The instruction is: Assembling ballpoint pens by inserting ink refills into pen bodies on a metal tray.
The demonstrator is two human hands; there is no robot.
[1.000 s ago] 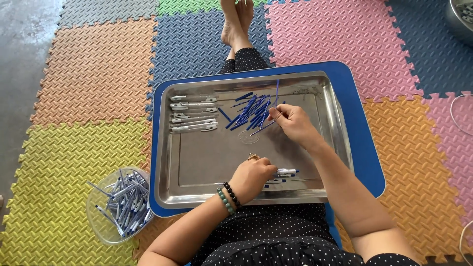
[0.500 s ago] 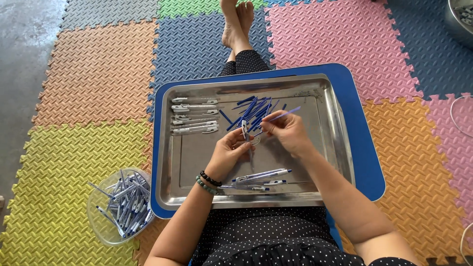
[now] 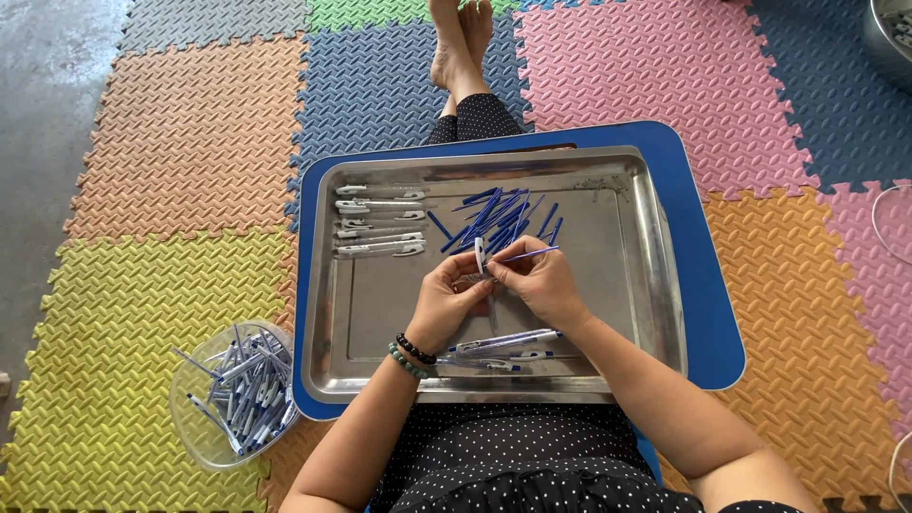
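Refill (image 3: 532, 254) pinched in your right hand (image 3: 541, 285), barrel (image 3: 480, 256) gripped in left hand (image 3: 451, 304), above tray (image 3: 655, 285); misaligned push could bend it.

No packages, labels, signs or screens show anywhere in this view — nothing boxed, wrapped, printed or lit.
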